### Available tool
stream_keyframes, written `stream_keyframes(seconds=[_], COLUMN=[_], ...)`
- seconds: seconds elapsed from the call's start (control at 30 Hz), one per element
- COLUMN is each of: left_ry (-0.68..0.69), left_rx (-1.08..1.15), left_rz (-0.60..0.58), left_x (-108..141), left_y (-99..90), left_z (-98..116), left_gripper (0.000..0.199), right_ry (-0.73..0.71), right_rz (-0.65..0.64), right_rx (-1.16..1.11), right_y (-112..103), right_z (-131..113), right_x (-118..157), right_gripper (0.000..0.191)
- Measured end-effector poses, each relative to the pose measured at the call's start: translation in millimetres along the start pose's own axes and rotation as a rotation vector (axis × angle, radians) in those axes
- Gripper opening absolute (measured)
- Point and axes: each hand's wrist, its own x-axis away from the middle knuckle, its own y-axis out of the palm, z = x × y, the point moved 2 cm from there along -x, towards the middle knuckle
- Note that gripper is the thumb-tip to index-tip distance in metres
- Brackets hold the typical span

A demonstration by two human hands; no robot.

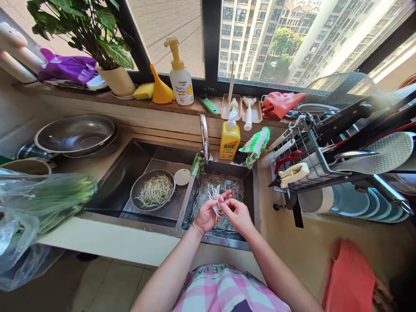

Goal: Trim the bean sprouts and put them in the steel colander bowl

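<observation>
Over the right sink basin (255, 190), my left hand (207, 215) is closed around a small bunch of white bean sprouts (215, 200). My right hand (238, 215) meets it there, thumb and fingers pinched at the edge of the same bunch. Below both hands, more sprouts float or lie in water in the basin. In the left basin, a round metal bowl (133, 195) holds a heap of bean sprouts (156, 190). A white round disc (182, 177) lies beside that bowl.
A faucet (204, 134) rises behind the basins, next to a yellow detergent bottle (229, 141). Right of the sink stands a utensil rack (320, 151) with knives. Plastic-bagged greens (65, 203) lie left, before a wok (76, 134). A soap pump bottle (181, 84) stands on the sill.
</observation>
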Motion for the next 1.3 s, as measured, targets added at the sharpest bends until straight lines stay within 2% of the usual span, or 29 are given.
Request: stream_keyframes(seconds=[0.17,0.27,0.43,0.6,0.67,0.77,0.87,0.97,1.1,1.23,1.3], left_ry=[-0.016,-0.017,-0.019,-0.002,0.005,0.009,0.006,0.012,0.007,-0.005,-0.018], left_rx=[-0.014,0.04,0.119,0.151,0.173,0.194,0.169,0.111,0.067,0.033,-0.008], left_rz=[0.011,0.034,0.106,0.111,0.09,0.076,0.126,0.208,0.286,0.275,0.251], left_x=[0.0,-0.4,-4.2,-5.9,-4.6,-2.2,-1.6,-3.8,-7.4,-4.8,-1.2], left_y=[-3.9,-6.3,-11.0,-9.6,-7.2,-6.2,-10.0,-13.4,-9.4,-4.1,-4.5], left_z=[-3.7,-3.8,-3.7,-1.1,2.3,7.7,8.6,3.4,-7.4,-12.1,-11.2], left_gripper=[0.021,0.019,0.017,0.018,0.019,0.02,0.017,0.015,0.017,0.018,0.017], right_ry=[0.132,0.136,0.074,0.055,0.07,0.075,0.019,-0.099,-0.223,-0.188,-0.13], right_rz=[-0.044,-0.029,0.022,0.166,0.127,0.038,0.102,0.124,-0.031,0.025,0.017], right_rx=[-0.13,-0.148,-0.008,0.014,-0.024,0.075,0.243,0.276,0.238,0.209,0.122], right_y=[4.6,-0.2,-6.1,-11.0,-16.8,-29.3,-38.6,-31.1,-5.0,4.3,3.6], right_z=[9.8,15.0,18.8,17.7,25.4,45.3,56.3,43.1,13.6,13.7,23.2], right_x=[-6.2,-6.2,-4.3,-4.7,-5.3,-4.3,-0.2,5.2,7.6,-0.2,-5.7], right_gripper=[0.026,0.022,0.016,0.015,0.014,0.014,0.01,0.009,0.019,0.006,0.009])
